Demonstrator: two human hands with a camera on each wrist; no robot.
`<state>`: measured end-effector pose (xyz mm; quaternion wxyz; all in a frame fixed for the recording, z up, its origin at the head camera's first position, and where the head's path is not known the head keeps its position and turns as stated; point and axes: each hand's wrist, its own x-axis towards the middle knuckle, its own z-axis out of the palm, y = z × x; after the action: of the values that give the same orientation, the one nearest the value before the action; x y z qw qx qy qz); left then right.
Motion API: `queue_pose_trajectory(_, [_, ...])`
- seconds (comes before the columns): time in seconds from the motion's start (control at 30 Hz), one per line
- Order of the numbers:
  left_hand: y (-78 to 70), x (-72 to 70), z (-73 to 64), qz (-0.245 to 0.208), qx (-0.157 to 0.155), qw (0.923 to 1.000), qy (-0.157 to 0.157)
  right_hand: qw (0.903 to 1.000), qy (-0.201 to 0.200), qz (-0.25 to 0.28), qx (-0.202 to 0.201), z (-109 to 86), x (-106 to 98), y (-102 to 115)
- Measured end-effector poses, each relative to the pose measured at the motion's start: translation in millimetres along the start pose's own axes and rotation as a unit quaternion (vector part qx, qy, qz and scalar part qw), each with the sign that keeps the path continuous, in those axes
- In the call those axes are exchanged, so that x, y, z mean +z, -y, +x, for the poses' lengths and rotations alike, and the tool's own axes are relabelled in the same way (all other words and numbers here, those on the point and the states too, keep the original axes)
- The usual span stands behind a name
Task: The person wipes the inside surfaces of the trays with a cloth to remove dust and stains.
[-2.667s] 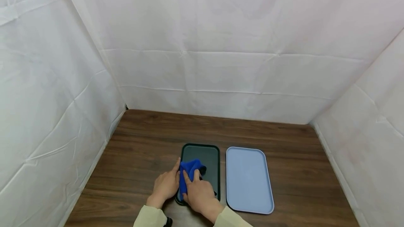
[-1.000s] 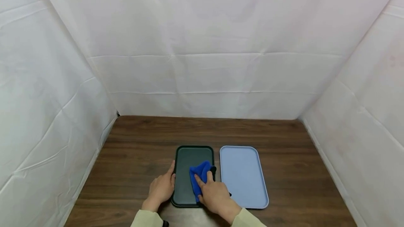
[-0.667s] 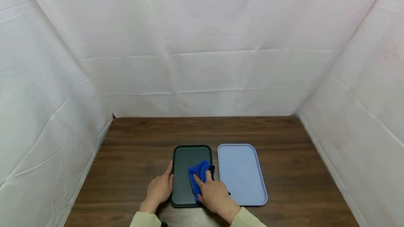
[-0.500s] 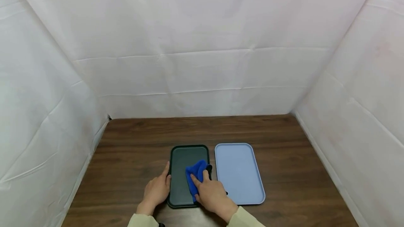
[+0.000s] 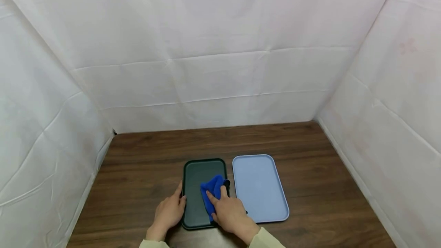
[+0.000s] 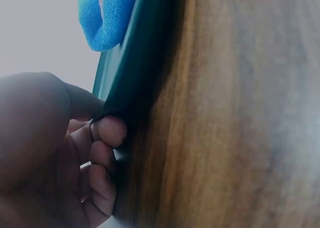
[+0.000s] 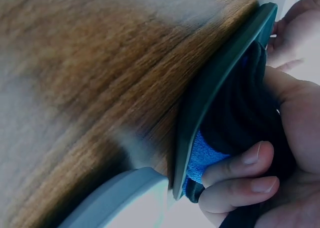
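A dark green tray [image 5: 201,171] lies on the wooden table, left of a light blue tray. My left hand [image 5: 169,210] grips its left edge; in the left wrist view the thumb lies on the rim and the curled fingertips press the outer side. My right hand [image 5: 231,211] holds a folded blue cloth [image 5: 211,186] with black parts against the right half of the green tray. Curled fingers [image 7: 240,170] wrap the cloth's black fabric [image 7: 240,108] in the right wrist view. Its blue terry side shows beneath, over the rim.
The light blue tray [image 5: 260,186] lies close to the right of the green one, its near left edge by my right hand. White sheets [image 5: 213,87] hang behind and on both sides of the table [image 5: 148,156].
Since the earliest frame, my right hand has moved the cloth from the green tray's left side to its right side. My left hand stays at the left edge. The head view has shifted.
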<state>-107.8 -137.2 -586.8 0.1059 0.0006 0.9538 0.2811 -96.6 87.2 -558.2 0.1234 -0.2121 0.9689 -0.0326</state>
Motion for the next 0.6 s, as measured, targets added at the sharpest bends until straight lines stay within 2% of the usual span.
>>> queue_pose_trajectory(0.37, [-2.1,3.5,-3.2,-0.016,-0.001,0.9997,-0.016,0.9983,-0.038,0.044,-0.003,-7.2,-1,-4])
queue_pose_trajectory(0.6, [-11.5,11.7,3.2,-0.025,0.033,0.9989,-0.023,0.9950,-0.071,0.069,0.005,-15.8,-3,-17])
